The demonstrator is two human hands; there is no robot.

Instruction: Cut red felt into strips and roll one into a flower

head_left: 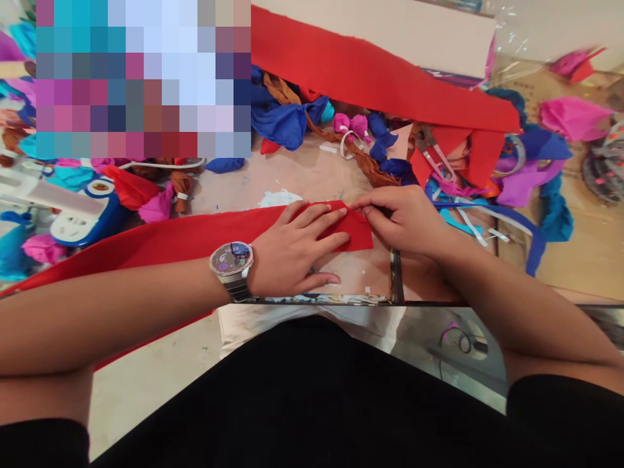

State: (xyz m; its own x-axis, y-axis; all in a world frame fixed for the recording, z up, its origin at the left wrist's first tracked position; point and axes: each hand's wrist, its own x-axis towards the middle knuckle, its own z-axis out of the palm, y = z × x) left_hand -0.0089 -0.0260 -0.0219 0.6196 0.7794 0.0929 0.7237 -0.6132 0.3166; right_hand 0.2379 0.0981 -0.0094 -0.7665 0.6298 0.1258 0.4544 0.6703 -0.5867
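Note:
A long red fabric strip point(195, 235) runs across the table in front of me and hangs over the edge at the left. My left hand point(302, 240) lies flat on it near its right end, fingers spread, with a watch point(231, 260) on the wrist. At the strip's upper right corner is my right hand point(402, 218), its thumb and index finger pinched together at the fabric edge. Whatever sits between those fingertips is too small to make out. Behind my hands lies a second red fabric strip point(380, 71).
Blue cloth scraps point(287, 123) and pink bundles point(351, 123) lie behind the strip. Snips point(436, 156) rest on scraps at the right, near a tape roll point(514, 156). A white-and-blue power socket point(80, 218) stands at the left. The table's front edge point(316, 301) is close to my body.

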